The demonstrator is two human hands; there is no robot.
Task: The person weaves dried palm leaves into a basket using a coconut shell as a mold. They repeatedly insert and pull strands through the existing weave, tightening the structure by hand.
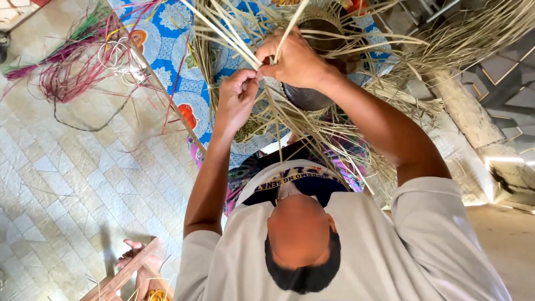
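Left hand (237,100) and right hand (295,58) both pinch pale, flat straw strips (234,42).

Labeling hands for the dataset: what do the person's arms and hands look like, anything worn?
Both arms are bare from the upper arm down. Short white sleeves of a loose shirt cover the shoulders. The left hand and right hand wear no gloves; no watch, bracelet or ring is visible. No cables or markings show on either arm.

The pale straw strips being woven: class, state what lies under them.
Under the straw strips lie a blue floral cloth and a dark rounded form. Both hands grip strips. The form's lower part is covered.
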